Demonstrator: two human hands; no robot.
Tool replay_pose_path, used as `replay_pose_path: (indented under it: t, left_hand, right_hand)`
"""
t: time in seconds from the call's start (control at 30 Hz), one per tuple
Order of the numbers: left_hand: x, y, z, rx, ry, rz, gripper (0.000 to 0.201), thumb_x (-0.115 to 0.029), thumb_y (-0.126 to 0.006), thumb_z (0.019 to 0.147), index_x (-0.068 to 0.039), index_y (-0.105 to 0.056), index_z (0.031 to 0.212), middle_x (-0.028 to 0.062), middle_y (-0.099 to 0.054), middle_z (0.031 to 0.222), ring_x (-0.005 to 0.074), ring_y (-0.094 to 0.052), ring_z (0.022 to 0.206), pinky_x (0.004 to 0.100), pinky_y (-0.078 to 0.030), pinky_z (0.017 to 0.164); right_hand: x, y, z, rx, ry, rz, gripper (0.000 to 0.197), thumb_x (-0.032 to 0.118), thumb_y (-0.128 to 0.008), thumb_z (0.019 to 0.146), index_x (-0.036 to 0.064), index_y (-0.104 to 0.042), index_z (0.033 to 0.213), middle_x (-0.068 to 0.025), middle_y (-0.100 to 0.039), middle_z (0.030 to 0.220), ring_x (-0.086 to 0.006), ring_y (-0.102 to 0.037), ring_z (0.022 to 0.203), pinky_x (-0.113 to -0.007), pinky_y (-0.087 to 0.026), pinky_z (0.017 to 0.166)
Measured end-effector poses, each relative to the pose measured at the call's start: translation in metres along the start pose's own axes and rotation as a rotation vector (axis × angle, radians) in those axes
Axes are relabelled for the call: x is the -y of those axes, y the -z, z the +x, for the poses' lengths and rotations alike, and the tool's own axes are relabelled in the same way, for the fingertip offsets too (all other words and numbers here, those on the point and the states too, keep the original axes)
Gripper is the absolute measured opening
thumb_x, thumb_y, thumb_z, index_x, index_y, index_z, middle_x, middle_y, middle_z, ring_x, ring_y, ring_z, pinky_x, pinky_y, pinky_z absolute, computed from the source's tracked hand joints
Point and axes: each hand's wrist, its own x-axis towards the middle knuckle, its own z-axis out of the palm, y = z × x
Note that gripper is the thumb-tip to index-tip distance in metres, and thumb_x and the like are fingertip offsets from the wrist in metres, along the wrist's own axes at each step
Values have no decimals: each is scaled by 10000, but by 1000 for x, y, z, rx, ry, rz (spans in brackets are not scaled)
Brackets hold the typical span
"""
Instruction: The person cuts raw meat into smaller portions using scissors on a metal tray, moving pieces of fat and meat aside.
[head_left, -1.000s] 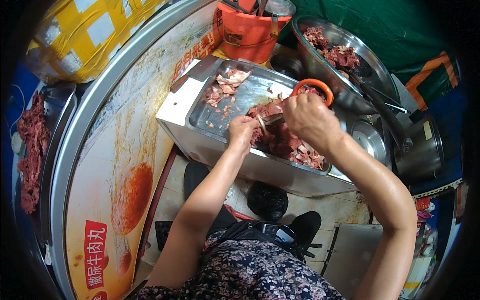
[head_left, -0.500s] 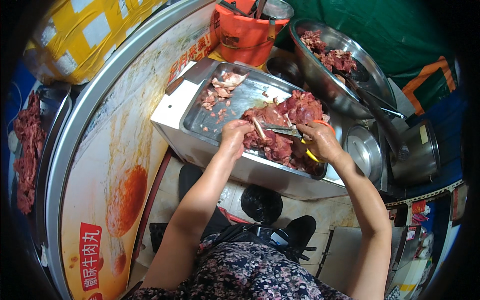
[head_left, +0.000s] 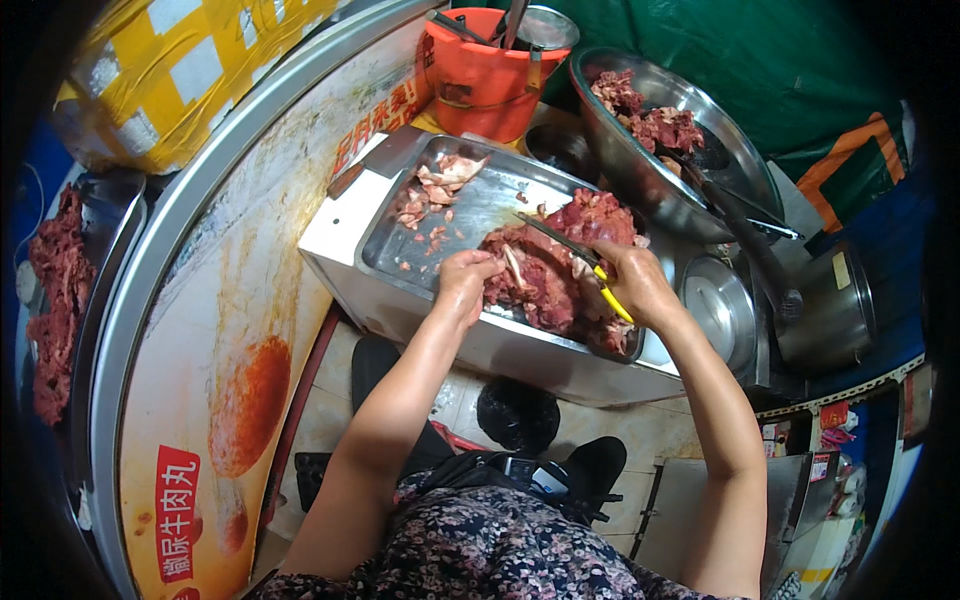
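Observation:
A large piece of raw red meat lies across the right half of a steel tray. My left hand is closed at its left edge, pinching the meat beside a pale, sinewy strip. In my right hand is a pair of scissors with yellow on the handle. Their dark blades point up and left over the meat; whether they are parted is hard to see. Pale fatty trimmings and small scraps lie in the tray's left part.
Beyond the tray stand an orange-red bucket of utensils and a big steel bowl holding meat chunks. A cleaver lies by the tray's far left corner. At right are a round steel pan and a steel pot.
The scissors have lifted from the pale strip and swung to point farther up and away. My right hand has turned with them, while my left hand keeps its place at the meat's edge.

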Motion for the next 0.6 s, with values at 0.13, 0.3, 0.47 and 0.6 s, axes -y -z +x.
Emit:
replay_pose_path:
  t: [0.13,0.3,0.47,0.6]
  left_hand:
    - [-1,-3,-5,-26,-32,28,100,53,-720,807,42,-669,892,105,-690,846,155,-653,767,260,-513,711]
    - [10,-5,-8,-13,-80,22,107,67,-706,803,25,-658,889,93,-689,844,154,-663,754,264,-532,687]
    - [11,-24,-27,-98,-101,21,86,65,-695,803,23,-653,865,82,-676,811,147,-639,708,255,-511,654]
    - [14,-34,-41,-145,-109,29,78,62,-694,802,13,-656,851,60,-666,786,133,-617,703,255,-488,660]
  right_hand:
    - [15,14,-27,72,-56,-60,225,177,-689,804,13,-647,953,-250,-657,807,-440,-649,855,-505,-507,763]
    - [44,-3,-74,389,-476,865,264,183,-729,879,-6,-600,1013,-81,-668,771,-156,-671,671,-291,-551,586]
    - [74,-29,-91,394,-709,1249,325,328,-637,971,8,-605,926,-81,-634,681,-155,-616,527,-274,-532,508]
    - [81,-50,-92,359,-716,1584,366,358,-593,988,-7,-602,974,-131,-667,751,-202,-643,588,-315,-544,527]
